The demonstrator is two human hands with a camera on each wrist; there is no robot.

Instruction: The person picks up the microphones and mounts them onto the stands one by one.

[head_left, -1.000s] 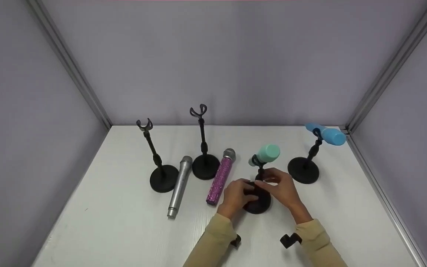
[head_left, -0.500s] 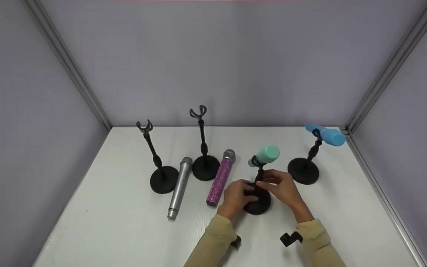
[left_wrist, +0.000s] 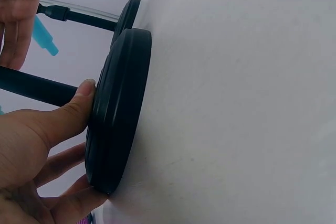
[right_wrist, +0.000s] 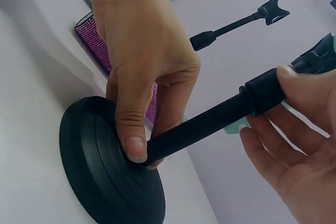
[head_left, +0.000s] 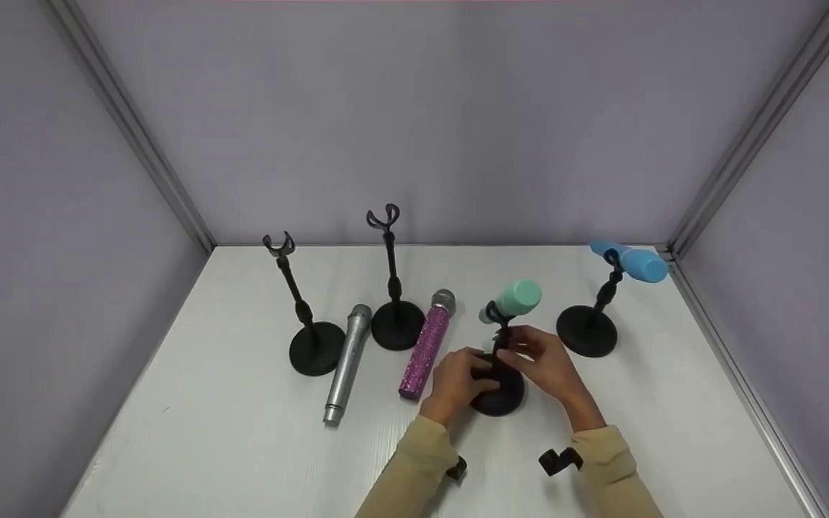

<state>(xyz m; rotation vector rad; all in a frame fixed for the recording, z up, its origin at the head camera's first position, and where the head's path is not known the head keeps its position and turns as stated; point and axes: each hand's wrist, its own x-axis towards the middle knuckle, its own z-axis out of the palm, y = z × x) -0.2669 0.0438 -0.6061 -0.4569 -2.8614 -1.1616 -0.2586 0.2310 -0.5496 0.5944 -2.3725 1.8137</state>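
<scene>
A black microphone stand [head_left: 504, 404] stands in front of the person, with a mint-green microphone [head_left: 520, 297] lying in its top clip. The left hand [head_left: 452, 383] holds the stand's round base [left_wrist: 118, 114], its thumb on top beside the foot of the pole and other fingers at the rim. Higher on the pole, the right hand [head_left: 545, 365] pinches the thick collar [right_wrist: 262, 92] between thumb and fingers. Both hands show close together in the right wrist view, where the pole runs slantwise between them.
Left of the hands lie a glittery purple microphone [head_left: 427, 352] and a silver microphone [head_left: 347, 367]. Two black stands [head_left: 397, 325] [head_left: 317, 349] with bare clips stand behind them. At right, another stand [head_left: 587, 331] bears a blue microphone [head_left: 641, 264]. Grey panels [head_left: 414, 122] enclose the white table [head_left: 227, 446].
The right hand's fingers shift very slightly at the collar. The left hand stays on the base, and the stands and microphones keep their places.
</scene>
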